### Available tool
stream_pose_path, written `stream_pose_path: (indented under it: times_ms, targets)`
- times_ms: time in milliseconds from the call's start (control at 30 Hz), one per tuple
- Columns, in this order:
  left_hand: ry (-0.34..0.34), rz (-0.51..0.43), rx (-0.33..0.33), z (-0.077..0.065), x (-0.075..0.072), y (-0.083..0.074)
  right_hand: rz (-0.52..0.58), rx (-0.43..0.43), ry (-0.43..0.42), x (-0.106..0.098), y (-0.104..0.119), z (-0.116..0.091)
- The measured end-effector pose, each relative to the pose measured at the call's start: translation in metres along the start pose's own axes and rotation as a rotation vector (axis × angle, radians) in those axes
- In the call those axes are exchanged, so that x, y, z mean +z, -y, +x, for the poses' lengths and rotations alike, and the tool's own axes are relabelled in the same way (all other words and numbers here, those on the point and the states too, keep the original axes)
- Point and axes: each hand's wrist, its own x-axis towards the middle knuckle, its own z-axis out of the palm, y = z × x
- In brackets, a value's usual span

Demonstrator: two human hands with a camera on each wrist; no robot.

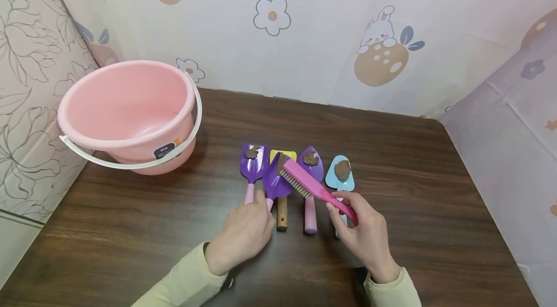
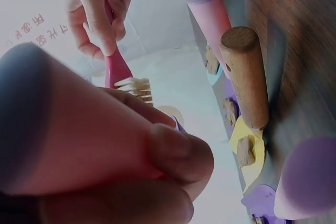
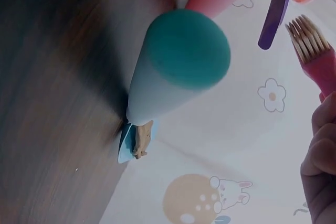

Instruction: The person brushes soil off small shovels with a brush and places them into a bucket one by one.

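My left hand [image 1: 245, 229] grips the pink handle [image 2: 89, 135] of a small purple shovel [image 1: 274, 182], raised off the table. Brown, clay-like matter sits near the tip of its blade. In my right hand [image 1: 370, 237] a pink brush [image 1: 306, 179] is pinched by its handle, pale bristles [image 3: 308, 38] towards the shovel. In the head view the brush head overlaps the blade tip; contact is unclear. Lying about them are a purple square-ended shovel [image 1: 253, 168], a yellow shovel [image 1: 290, 154] with a wooden handle [image 1: 282, 215], a purple pointed shovel [image 1: 319, 168] and a light-blue shovel [image 1: 332, 179].
A pink bucket [image 1: 124, 156] with a white handle [image 1: 130, 167] stands at the back left of the dark wooden table [image 1: 417, 191]. Each lying shovel carries a brown lump, such as this clump [image 1: 343, 170]. Patterned walls [image 1: 313, 46] close off the back and sides.
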Motion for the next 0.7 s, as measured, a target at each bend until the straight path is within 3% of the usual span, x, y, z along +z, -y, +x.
stream_pose_path:
  times_ms: [467,700]
  targets:
    - [0.057,-0.001,-0.004,-0.0008,0.0014,-0.0014,0.014,-0.08,0.047,0.0027,0.0057,-0.003]
    - [0.032,0.022,0.02,-0.0022,0.0026,-0.0022,0.0,-0.148,0.026,0.0065,0.0058,-0.0034]
